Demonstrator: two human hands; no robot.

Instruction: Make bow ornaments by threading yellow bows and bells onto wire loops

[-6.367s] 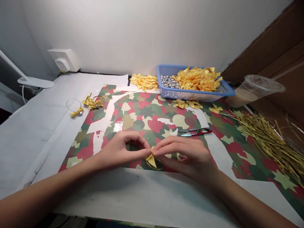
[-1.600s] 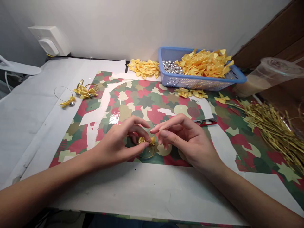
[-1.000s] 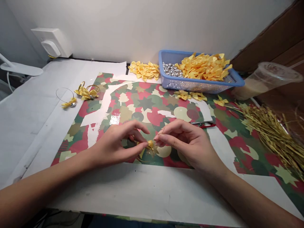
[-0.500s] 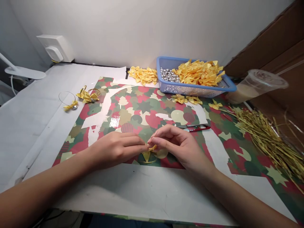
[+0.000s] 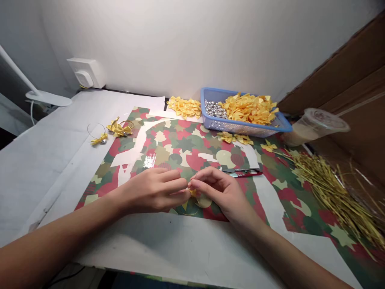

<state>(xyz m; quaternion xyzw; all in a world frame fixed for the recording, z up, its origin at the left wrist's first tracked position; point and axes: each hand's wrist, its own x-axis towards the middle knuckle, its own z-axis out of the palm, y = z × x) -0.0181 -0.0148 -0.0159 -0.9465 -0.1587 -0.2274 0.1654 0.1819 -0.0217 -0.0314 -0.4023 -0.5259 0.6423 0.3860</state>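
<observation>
Head view: left hand (image 5: pixel 153 190) and right hand (image 5: pixel 221 192) closed, fingertips pinching a small yellow ribbon bow (image 5: pixel 193 192) together, just above patterned paper (image 5: pixel 192 156); red-handled snips (image 5: pixel 243 173) near right hand.

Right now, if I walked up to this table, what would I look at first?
The blue basket at the back would grab you first, heaped with yellow bows beside shiny silver beads. In the middle, over the bright patterned paper, the left hand and right hand pinch a tiny yellow bow. Off to the right lies a big pile of gold strands.
</observation>
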